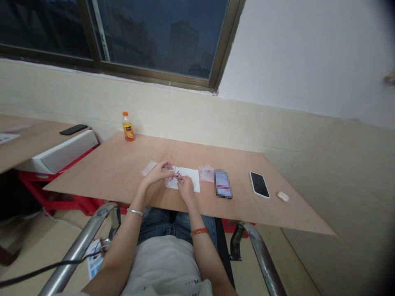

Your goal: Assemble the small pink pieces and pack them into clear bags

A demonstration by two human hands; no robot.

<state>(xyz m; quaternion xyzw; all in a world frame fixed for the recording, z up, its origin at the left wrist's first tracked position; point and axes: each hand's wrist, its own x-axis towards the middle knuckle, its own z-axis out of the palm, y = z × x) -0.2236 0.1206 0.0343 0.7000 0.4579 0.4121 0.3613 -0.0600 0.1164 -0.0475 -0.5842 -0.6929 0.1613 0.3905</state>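
Over a white sheet of paper (193, 176), both hands work close together. My left hand (157, 173) is curled, thumb toward fingers, around something clear that looks like a small plastic bag (169, 167). Small pink-purple pieces (177, 175) show by its thumb tip, above the sheet. My right hand (186, 187) meets them from the right with its fingers pinched together; what lies between the fingertips is too small to make out. A flat clear bag (148, 168) lies left of my left hand. More clear bags with pinkish contents (206, 173) lie to the sheet's right.
Right of the bags, a phone with a lit, blurred screen (222, 183), a white-edged phone (259, 184) and a small white case (283, 196) lie on the wooden table (247, 209). An orange drink bottle (128, 127) stands at the back left. Metal armrests (262, 257) flank me.
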